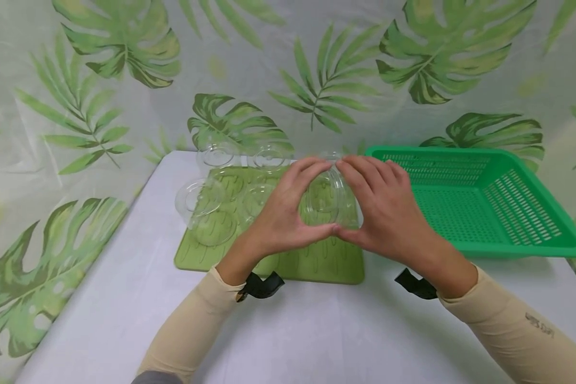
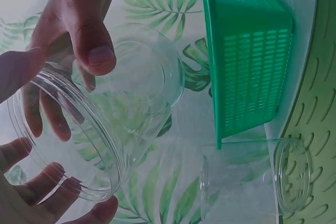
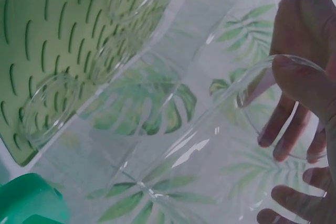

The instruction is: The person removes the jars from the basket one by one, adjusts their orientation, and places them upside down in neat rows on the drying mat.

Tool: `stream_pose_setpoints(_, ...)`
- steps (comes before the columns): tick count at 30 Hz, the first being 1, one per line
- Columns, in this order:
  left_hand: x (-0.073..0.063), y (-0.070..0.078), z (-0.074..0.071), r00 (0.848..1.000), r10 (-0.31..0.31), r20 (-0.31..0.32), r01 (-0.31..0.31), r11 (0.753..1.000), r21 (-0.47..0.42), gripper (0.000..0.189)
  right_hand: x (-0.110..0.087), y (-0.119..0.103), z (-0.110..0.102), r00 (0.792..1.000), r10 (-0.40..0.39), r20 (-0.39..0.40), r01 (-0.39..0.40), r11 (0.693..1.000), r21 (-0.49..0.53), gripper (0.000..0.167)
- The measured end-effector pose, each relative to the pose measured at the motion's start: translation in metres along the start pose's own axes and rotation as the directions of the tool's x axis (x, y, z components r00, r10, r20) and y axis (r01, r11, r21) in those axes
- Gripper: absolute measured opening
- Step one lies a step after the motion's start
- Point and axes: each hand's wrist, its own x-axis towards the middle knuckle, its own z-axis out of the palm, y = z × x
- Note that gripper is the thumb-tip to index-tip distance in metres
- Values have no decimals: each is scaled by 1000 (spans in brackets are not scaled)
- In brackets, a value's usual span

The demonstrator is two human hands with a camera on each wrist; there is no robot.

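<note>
Both hands grip a clear jar point(image 1: 325, 198) above the right side of a green mat. Fingers and thumb of my left hand point(image 1: 278, 216) curve round its left side, while my right hand point(image 1: 386, 208) curves round the right. The thumb tips touch or nearly touch at the near side. In the left wrist view, the jar's ridged rim point(image 2: 107, 148) lies between the hands. Several more clear jars, such as one at the left point(image 1: 200, 196) and one at the back point(image 1: 269, 156), stand on the mat point(image 1: 317, 266). Part of the held jar's outline blends with the background.
A green perforated basket point(image 1: 509, 249) stands to the right of the mat. White cloth point(image 1: 312, 330) covers the table. Behind it hangs a leaf-patterned sheet point(image 1: 249, 64). Another clear jar point(image 2: 241, 177) shows close to the basket in the left wrist view.
</note>
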Motion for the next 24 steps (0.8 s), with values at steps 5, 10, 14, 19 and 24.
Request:
stream_pose_setpoints(5, -2, 0, -2, 1000, 17, -8, -17, 1000, -6, 86, -2, 1, 2, 1000, -10, -4, 10, 1000, 30, 108)
stream_pose_setpoints(10, -2, 0, -5, 999, 39, -12, -39, 999, -12, 85, -2, 4, 2, 1000, -10, 7, 9, 999, 44, 110)
stream_pose_setpoints(14, -3, 1, -7, 999, 40, -5, -40, 999, -9, 85, -3, 5, 0, 1000, -11, 17, 10, 999, 52, 110)
stream_pose_setpoints(19, -5, 3, -11, 999, 35, 7, -34, 999, -20, 87, -6, 7, -2, 999, -5, 38, 2, 997, 83, 110)
stream_pose_setpoints(24, -7, 5, -14, 1000, 24, 13, -24, 999, -43, 86, -10, 10, -4, 998, -5, 57, -2, 993, 116, 111)
